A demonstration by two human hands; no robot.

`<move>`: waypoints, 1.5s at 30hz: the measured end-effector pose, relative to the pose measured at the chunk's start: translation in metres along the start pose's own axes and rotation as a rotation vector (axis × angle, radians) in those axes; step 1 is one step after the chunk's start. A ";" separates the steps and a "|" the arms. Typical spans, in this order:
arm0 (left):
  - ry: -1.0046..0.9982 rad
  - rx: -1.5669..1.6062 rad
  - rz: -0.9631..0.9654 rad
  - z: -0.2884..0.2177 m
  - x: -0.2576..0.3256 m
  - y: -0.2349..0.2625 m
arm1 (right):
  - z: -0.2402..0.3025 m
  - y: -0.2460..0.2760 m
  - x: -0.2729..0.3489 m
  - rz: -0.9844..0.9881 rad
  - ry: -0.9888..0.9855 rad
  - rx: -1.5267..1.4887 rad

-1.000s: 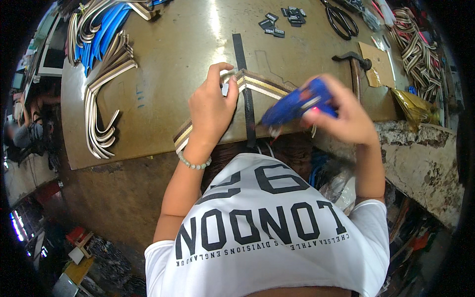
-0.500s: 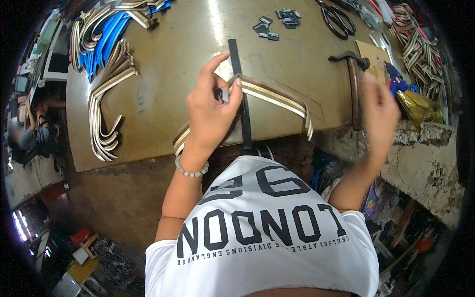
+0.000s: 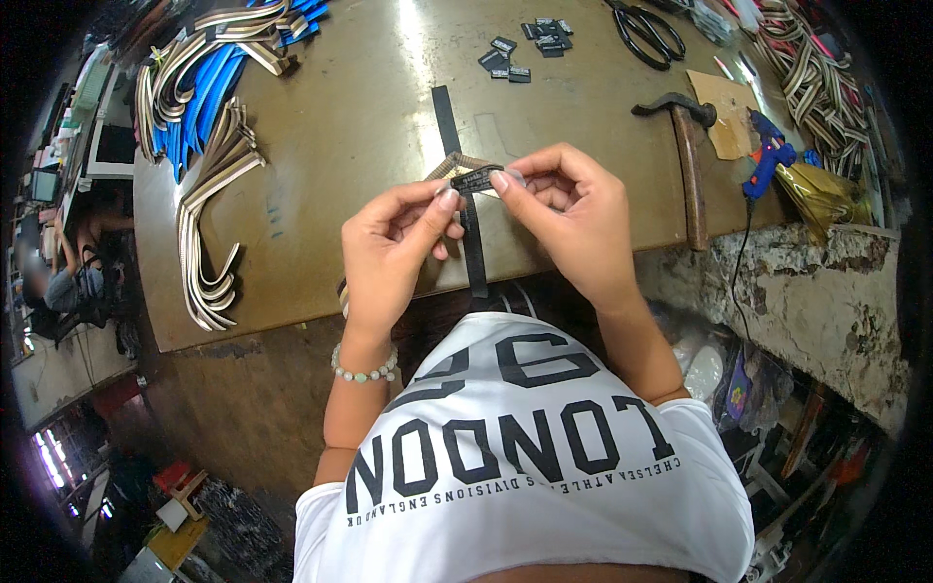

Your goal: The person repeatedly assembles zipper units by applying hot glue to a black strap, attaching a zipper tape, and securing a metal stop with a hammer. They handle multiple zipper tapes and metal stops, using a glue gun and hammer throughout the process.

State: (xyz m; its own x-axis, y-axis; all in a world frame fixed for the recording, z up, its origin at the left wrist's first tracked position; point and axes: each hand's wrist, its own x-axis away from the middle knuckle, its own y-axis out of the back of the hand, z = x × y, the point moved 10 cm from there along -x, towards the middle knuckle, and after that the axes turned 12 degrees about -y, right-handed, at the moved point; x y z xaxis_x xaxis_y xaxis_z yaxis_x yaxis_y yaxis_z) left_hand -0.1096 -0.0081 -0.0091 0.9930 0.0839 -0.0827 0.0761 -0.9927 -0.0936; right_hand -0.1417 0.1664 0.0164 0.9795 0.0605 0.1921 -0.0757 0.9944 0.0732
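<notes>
We held a small black tag (image 3: 476, 179) pinched between both hands over the tabletop (image 3: 321, 146): left hand (image 3: 394, 248) closed on its left end, right hand (image 3: 564, 209) closed on its right. The tag's long axis ran side to side, crossing the black strap (image 3: 473, 255) running away from us, with the striped webbing (image 3: 457, 163) just beyond.
</notes>
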 end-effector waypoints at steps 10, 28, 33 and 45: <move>-0.109 0.043 -0.068 -0.008 0.000 -0.009 | 0.026 -0.025 0.027 -0.042 0.371 0.161; -0.163 -0.172 0.062 -0.023 0.005 -0.017 | -0.003 -0.023 -0.003 0.512 -0.145 -0.190; 0.194 0.259 0.058 0.014 0.008 -0.013 | 0.039 -0.012 0.014 0.277 0.540 0.306; 0.046 -0.037 0.041 0.000 0.003 -0.012 | -0.026 -0.020 0.005 0.425 -0.201 -0.334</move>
State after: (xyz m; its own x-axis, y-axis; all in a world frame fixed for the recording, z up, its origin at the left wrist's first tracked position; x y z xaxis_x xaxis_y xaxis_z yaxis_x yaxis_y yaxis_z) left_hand -0.1072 0.0045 -0.0084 0.9984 0.0399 -0.0402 0.0377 -0.9978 -0.0541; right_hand -0.1306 0.1495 -0.0097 0.8187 0.4757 0.3216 -0.3600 0.8616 -0.3579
